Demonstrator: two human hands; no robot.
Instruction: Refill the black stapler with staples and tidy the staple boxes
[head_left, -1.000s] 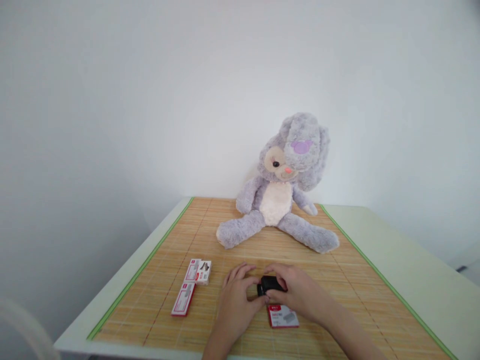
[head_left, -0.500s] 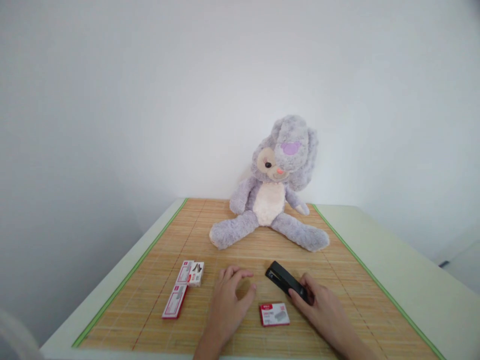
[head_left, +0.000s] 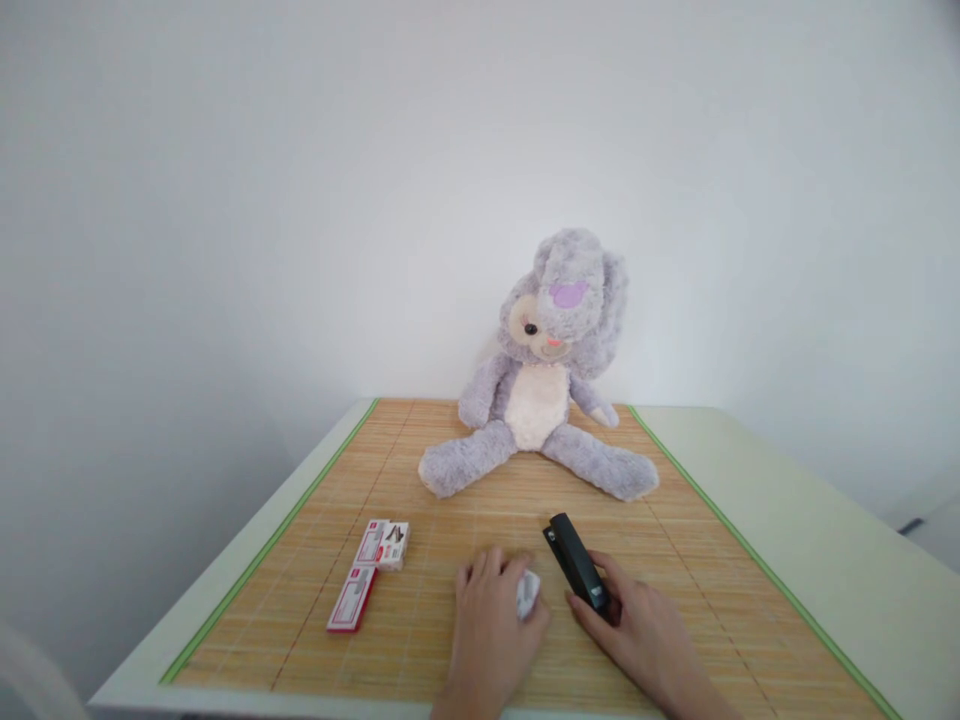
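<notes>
My right hand grips the near end of a black stapler that lies on the bamboo mat, pointing away from me. My left hand is curled over a small box of staples; only its pale end shows between thumb and fingers. The two hands sit close together near the mat's front edge.
A grey plush rabbit sits at the back of the mat against the white wall. Two more staple boxes lie to the left: a pale open one and a red-edged one. The pale table extends right of the mat.
My left hand moved right and closed over the staple box that lay between the hands. My right hand turned the stapler so that it points more straight away from me.
</notes>
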